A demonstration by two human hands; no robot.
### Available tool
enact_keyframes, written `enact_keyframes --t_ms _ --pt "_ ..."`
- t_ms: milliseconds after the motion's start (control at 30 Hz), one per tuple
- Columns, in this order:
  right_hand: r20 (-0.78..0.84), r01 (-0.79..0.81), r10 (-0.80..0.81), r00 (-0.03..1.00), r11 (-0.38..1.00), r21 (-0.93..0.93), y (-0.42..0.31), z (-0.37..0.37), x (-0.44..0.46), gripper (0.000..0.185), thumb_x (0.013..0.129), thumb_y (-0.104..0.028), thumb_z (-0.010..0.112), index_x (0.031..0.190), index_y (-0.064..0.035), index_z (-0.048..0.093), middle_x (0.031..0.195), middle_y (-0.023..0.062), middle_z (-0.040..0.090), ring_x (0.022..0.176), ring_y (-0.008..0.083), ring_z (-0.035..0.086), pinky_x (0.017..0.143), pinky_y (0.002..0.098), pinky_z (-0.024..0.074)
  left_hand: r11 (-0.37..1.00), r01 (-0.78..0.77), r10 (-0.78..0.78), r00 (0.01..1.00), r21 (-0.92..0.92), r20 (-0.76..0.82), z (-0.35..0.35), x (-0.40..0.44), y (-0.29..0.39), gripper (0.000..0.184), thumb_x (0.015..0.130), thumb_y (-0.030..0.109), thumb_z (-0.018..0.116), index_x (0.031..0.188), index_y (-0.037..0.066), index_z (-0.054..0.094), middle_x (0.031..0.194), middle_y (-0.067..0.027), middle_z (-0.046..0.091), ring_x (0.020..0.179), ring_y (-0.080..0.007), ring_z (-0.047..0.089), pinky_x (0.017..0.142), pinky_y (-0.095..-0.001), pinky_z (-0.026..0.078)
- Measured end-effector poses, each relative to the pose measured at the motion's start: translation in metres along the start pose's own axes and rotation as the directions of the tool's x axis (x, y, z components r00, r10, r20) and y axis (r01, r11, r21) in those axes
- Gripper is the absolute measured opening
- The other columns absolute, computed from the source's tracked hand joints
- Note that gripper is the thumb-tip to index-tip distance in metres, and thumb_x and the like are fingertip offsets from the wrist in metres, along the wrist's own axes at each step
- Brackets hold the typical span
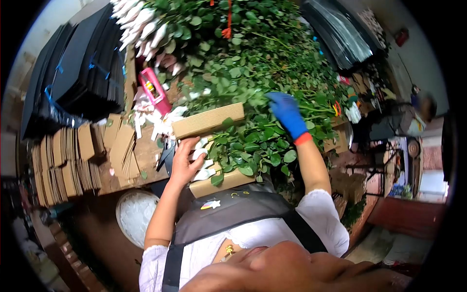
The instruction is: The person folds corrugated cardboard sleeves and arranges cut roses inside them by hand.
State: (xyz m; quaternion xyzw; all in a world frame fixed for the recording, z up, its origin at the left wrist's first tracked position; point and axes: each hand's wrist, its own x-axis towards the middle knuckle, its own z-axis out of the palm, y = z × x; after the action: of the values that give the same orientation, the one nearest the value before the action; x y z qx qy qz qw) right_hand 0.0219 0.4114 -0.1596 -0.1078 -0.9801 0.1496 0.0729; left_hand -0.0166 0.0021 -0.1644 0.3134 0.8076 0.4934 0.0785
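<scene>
On the work surface before me, a bent sheet of corrugated cardboard [209,120] stands around a bundle of leafy rose stems [253,141]. White-sleeved rose heads [203,174] lie at the bundle's left end. My left hand [186,161] is bare and rests against these heads, thumb and fingers apart. My right hand [283,109] wears a blue glove and reaches over the stems to the right of the cardboard. Its fingertips are blurred among the leaves, so whether they grip a stem is unclear.
A large heap of leafy stems [233,63] covers the back of the table. A pink tape dispenser [155,91] stands behind the cardboard. Cardboard pieces [65,165] and stacked black sheets [85,63] are at left, a white tub [137,217] below. Another person [413,119] is at far right.
</scene>
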Motion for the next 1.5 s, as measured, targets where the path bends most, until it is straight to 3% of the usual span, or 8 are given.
enact_keyframes --t_ms 133,400,600,733,867,1267,1367,1500 --pt "-0.284 0.226 -0.231 0.931 0.973 -0.049 -0.032 -0.085 -0.034 0.041 0.081 0.001 0.063 0.118 -0.0148 0.073 0.108 0.0138 0.071 0.102 0.0369 0.064 0.095 0.0447 0.0496 0.999 0.014 -0.015 1.0 -0.043 -0.02 0.003 -0.002 -0.007 0.049 0.083 0.013 0.076 0.128 0.005 0.059 0.124 -0.0144 0.061 0.108 -0.0317 0.064 0.091 -0.0377 0.053" --pt "-0.09 0.256 -0.245 0.965 0.954 0.156 0.005 -0.038 -0.087 0.049 0.08 0.003 0.065 0.123 -0.0197 0.071 0.119 0.0118 0.069 0.111 0.0336 0.063 0.098 0.0422 0.0496 0.983 0.167 -0.165 0.986 -0.079 0.025 0.001 -0.006 -0.007 0.07 0.073 0.012 0.077 0.138 0.009 0.052 0.128 -0.0129 0.064 0.118 -0.0297 0.062 0.102 -0.0381 0.048" --pt "0.079 0.181 -0.165 0.983 0.801 -0.57 -0.047 -0.082 -0.076 0.049 0.081 -0.002 0.067 0.128 -0.0148 0.065 0.123 0.0135 0.068 0.112 0.0341 0.064 0.098 0.0434 0.0521 0.987 0.122 -0.128 0.99 -0.101 -0.053 0.004 -0.006 -0.012 0.067 0.079 0.019 0.078 0.136 0.004 0.047 0.128 -0.017 0.062 0.12 -0.0322 0.06 0.103 -0.0397 0.047" --pt "-0.032 0.43 -0.439 0.898 0.86 0.274 -0.162 -0.08 -0.06 0.032 0.088 -0.022 0.073 0.119 -0.0145 0.072 0.093 0.0133 0.074 0.083 0.0318 0.072 0.078 0.0415 0.057 0.993 0.099 -0.104 0.992 -0.069 -0.076 0.006 -0.006 -0.01 0.064 0.08 0.021 0.079 0.133 0.002 0.048 0.125 -0.0177 0.062 0.118 -0.0336 0.061 0.101 -0.0406 0.047" --pt "0.275 0.485 -0.447 0.851 0.87 -0.086 -0.177 0.01 -0.038 0.041 0.092 -0.044 0.064 0.126 -0.0211 0.063 0.079 0.0069 0.07 0.073 0.0297 0.069 0.064 0.0413 0.0525 0.992 0.111 -0.115 0.99 -0.057 -0.083 0.008 -0.006 -0.012 0.063 0.08 0.023 0.078 0.131 0.002 0.049 0.126 -0.0175 0.062 0.119 -0.0339 0.06 0.102 -0.0407 0.047" --pt "0.354 0.294 -0.236 0.905 0.948 -0.12 -0.188 0.02 -0.028 0.028 0.095 -0.042 0.061 0.114 -0.0221 0.066 0.086 0.0102 0.073 0.079 0.0326 0.071 0.071 0.0445 0.0543 0.992 0.116 -0.095 0.954 0.057 -0.286 0.0 0.0 -0.004 0.03 0.095 0.029 0.068 0.078 0.006 0.058 0.064 -0.0134 0.056 0.062 -0.0375 0.057 0.054 -0.0423 0.046" --pt "0.366 0.286 -0.227 0.902 0.951 -0.115 -0.187 0.021 -0.028 0.027 0.094 -0.04 0.061 0.113 -0.0217 0.066 0.086 0.0096 0.073 0.08 0.0321 0.071 0.071 0.0439 0.0543 0.997 0.027 -0.006 0.954 0.068 -0.298 -0.006 -0.004 -0.002 0.024 0.098 0.02 0.064 0.08 0.005 0.06 0.066 -0.015 0.057 0.059 -0.0287 0.062 0.055 -0.0395 0.046" --pt "0.373 0.288 -0.226 0.9 0.95 -0.119 -0.181 0.025 -0.026 0.029 0.094 -0.04 0.062 0.114 -0.0208 0.066 0.09 0.0098 0.074 0.083 0.0321 0.071 0.074 0.0438 0.0544 0.867 0.105 -0.349 0.825 -0.487 -0.445 -0.018 -0.028 0.0 0.014 0.096 0.002 0.057 0.083 -0.002 0.062 0.068 -0.0042 0.061 0.066 -0.0089 0.059 0.061 -0.0302 0.048"
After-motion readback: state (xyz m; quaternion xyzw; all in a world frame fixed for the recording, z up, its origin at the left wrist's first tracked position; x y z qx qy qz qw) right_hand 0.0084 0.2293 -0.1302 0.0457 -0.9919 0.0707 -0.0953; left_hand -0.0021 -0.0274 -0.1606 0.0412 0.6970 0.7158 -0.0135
